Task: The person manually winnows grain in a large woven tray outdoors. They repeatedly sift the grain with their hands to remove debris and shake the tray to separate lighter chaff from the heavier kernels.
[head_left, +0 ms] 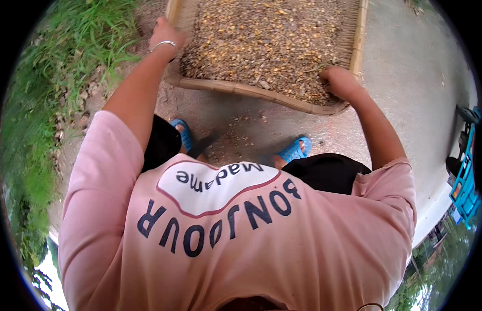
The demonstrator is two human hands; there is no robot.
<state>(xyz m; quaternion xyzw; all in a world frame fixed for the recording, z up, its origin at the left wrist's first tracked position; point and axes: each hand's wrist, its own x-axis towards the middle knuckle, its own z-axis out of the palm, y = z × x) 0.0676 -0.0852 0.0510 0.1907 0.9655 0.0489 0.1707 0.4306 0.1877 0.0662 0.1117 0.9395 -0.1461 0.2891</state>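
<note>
A shallow woven bamboo tray [241, 88] with a raised rim extends away from me at the top of the view, its far end cut off. Spread over its bottom is a layer of small yellow and brown kernels [261, 46] mixed with chaff. My left hand [166, 35], with a silver bangle at the wrist, grips the tray's left rim; some of its fingers are hidden. At the near right corner my right hand [342, 84] is closed over the rim, its fingertips curled inward beside the kernels.
Grass [75, 57] and stony soil border the left side. Below the tray, my feet in blue sandals [297, 149] stand on concrete ground [406, 78] dotted with scattered bits. A blue vehicle [464, 171] is at the far right.
</note>
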